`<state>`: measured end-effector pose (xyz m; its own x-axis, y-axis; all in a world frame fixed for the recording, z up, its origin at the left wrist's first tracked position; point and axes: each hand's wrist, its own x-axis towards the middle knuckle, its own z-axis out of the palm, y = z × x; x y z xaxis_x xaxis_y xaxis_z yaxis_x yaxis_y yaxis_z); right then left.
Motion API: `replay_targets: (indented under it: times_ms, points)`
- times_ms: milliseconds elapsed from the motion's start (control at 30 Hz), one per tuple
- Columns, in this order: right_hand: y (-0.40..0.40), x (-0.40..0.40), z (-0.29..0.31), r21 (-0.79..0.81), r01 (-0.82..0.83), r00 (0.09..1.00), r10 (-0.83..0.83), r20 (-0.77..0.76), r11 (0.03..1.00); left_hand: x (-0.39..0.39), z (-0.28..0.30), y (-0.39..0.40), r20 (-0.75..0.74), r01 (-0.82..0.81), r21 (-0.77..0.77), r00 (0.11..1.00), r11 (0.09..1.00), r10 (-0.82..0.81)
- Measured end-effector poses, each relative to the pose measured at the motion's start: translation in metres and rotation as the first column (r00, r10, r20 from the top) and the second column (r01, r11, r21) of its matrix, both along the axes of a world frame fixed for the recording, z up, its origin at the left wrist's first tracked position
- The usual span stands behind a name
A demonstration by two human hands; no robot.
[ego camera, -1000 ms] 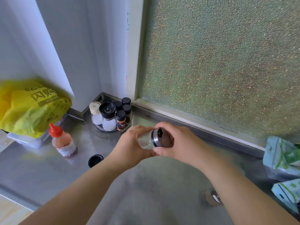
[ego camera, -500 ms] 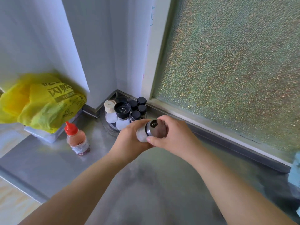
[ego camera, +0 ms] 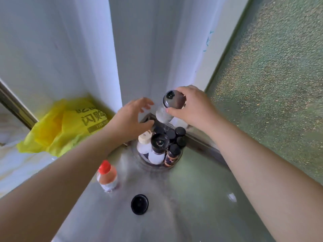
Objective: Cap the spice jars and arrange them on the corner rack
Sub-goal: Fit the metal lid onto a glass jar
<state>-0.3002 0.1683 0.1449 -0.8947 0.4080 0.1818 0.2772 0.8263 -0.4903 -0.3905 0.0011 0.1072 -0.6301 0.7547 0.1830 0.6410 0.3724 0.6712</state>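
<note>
Placing step. Right hand [ego camera: 192,106] grasps the capped spice jar [ego camera: 168,107] by its lid, above the corner rack [ego camera: 176,164]; left hand [ego camera: 130,119] released, fingers spread beside it. Next: lower the jar into the rack's rear gap among standing jars.

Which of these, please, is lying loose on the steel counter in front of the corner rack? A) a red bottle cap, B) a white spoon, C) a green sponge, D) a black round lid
D: a black round lid lies flat on the bare steel counter, nearer the camera than the corner rack, with neither hand touching it.
</note>
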Motion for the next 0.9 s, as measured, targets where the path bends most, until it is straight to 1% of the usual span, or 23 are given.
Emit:
replay_targets:
  times_ms: [100, 233, 367, 500, 800, 900]
  points:
    - [0.002, -0.036, -0.013, -0.013, -0.012, 0.999, 0.012, 0.034, 1.0, -0.024, -0.008, -0.003, -0.012, -0.021, -0.045, 1.0, 0.999, 0.021]
    - [0.0, -0.072, -0.043, -0.041, -0.004, 0.991, 0.009, 0.134, 0.999, -0.04, -0.022, -0.014, -0.028, -0.035, -0.066, 0.999, 0.997, 0.033]
    - [-0.007, -0.09, -0.072, -0.005, 0.015, 0.97, -0.014, 0.244, 1.0, -0.048, -0.038, -0.027, -0.001, -0.059, -0.085, 0.998, 0.995, 0.059]
    - [-0.014, -0.094, -0.094, -0.066, 0.034, 0.936, -0.009, 0.352, 0.997, -0.05, -0.047, -0.035, 0.017, -0.059, -0.111, 0.998, 0.992, 0.061]
    - [-0.018, -0.089, -0.111, -0.122, 0.079, 0.901, -0.019, 0.434, 0.989, -0.043, -0.05, -0.039, 0.056, -0.016, -0.114, 0.998, 0.993, 0.023]
    - [-0.021, -0.084, -0.108, -0.124, 0.073, 0.902, -0.012, 0.432, 0.99, -0.039, -0.049, -0.036, 0.047, -0.011, -0.111, 0.999, 0.994, 0.016]
